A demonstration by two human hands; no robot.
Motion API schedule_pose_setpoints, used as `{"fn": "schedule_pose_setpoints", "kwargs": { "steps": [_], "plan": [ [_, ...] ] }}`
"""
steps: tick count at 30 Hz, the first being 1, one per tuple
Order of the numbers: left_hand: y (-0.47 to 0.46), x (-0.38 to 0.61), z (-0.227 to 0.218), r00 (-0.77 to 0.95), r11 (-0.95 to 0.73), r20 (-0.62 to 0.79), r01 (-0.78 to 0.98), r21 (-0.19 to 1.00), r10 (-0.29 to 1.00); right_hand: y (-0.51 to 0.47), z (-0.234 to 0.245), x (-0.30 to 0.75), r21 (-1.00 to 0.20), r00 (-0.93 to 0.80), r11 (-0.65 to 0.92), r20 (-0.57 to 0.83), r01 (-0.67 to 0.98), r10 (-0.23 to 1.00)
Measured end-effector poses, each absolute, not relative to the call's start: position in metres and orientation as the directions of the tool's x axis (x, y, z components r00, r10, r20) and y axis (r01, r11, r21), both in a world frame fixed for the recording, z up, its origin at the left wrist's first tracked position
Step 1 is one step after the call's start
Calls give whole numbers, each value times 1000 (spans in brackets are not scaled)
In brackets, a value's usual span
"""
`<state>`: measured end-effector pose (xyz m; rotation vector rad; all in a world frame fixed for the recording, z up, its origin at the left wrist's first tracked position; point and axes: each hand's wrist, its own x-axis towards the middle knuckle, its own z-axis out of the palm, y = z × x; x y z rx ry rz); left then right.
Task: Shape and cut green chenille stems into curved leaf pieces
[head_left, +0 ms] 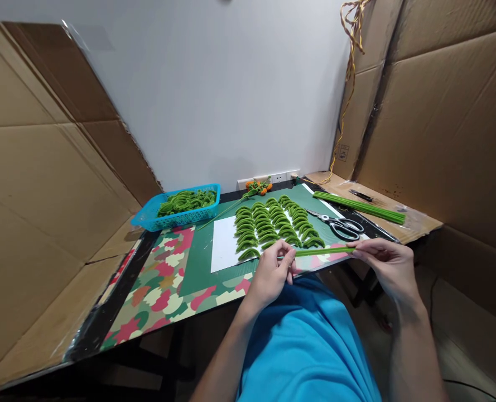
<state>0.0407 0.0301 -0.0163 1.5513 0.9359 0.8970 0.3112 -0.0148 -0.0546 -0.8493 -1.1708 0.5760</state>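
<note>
on the camouflage-patterned table (159, 290) (cardboard walls around), left hand (271, 274) and right hand (388, 265) pinch a green stem (323, 251).

The mat (159, 285) is left open at its left; the middle is blocked by green curved pieces (275, 223) (scissors (340, 226) just beside).

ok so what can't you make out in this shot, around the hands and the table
Head view: the left end of the green stem is mostly hidden by the left hand.
Head view: its right end is covered by the right hand.
Head view: the blue basket hides how deep its green pieces lie.
Head view: the small dark tool by the stem bundle is too small to identify.
</note>
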Motion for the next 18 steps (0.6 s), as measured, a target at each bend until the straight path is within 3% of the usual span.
{"fn": "schedule_pose_setpoints", "kwargs": {
  "steps": [13,18],
  "plan": [
    [26,42,-12,415,-151,72,160,976,907,-15,-56,311,-790,374,599,598,130,709],
    [26,42,-11,383,-177,95,184,967,919,-16,-55,313,-819,320,558,569,134,758]
  ]
}}
